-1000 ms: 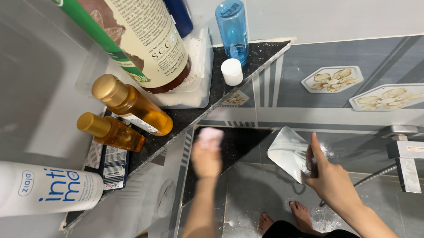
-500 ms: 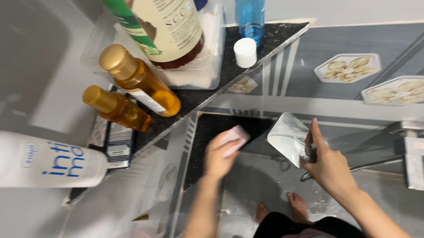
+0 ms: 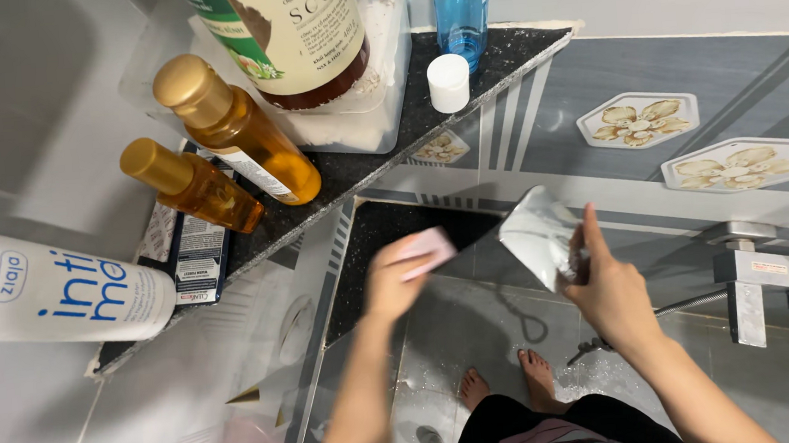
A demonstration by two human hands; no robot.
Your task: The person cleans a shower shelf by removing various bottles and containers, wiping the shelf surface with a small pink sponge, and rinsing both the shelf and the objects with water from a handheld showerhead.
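Observation:
My left hand [image 3: 391, 282] grips a pale pink sponge [image 3: 423, 250] and holds it over the lower black corner shelf [image 3: 373, 241]. My right hand [image 3: 610, 290] pinches a shiny silver pouch [image 3: 538, 236], tilted, in front of the grey tiled wall. The two hands are apart, with the pouch to the right of the sponge. My bare feet [image 3: 509, 382] show far below on the wet floor.
The upper black corner shelf [image 3: 494, 57] carries two amber bottles with gold caps [image 3: 222, 136], a large brown bottle in a clear tray [image 3: 351, 123], a blue bottle [image 3: 463, 8], a small white cap [image 3: 449, 83] and a white bottle lying flat [image 3: 48, 297]. A metal tap [image 3: 760, 284] juts out at right.
My left hand has slid the sponge from the back of the lower shelf towards the right. My right hand has lifted the pouch slightly. The view has shifted.

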